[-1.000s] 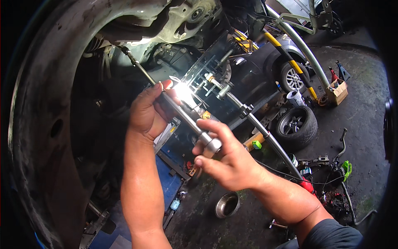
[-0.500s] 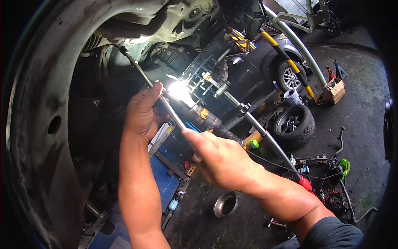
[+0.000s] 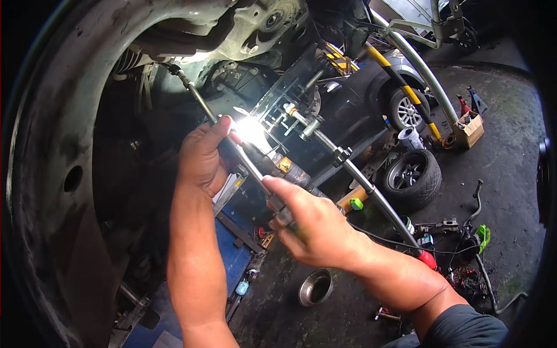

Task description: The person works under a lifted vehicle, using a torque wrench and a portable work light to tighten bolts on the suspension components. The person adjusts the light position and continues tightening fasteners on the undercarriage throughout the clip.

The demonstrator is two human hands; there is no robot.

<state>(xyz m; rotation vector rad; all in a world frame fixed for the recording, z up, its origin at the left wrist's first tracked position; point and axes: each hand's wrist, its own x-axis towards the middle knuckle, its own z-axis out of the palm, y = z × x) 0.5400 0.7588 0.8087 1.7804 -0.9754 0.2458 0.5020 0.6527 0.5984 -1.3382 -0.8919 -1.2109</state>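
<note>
A long metal extension bar slants from the car's underside down toward me. Its jointed upper end reaches a spot beside a ribbed rubber boot, where the tip is hard to make out. My left hand is closed around the bar's middle, thumb laid along it. At the lower end, my right hand grips what looks like a ratchet, its thumb resting near the bar; most of that tool is hidden by the fingers. Just right of the bar, a bright work light glares.
Close at left curves the wheel arch. A silver pole with a red end slants at right. On the floor are a tyre, a metal bowl, a cardboard box and scattered parts. A dark car stands behind.
My right hand has shifted slightly right and turned, so more metal shows between its fingers. The left hand stays on the bar, having moved only a little.
</note>
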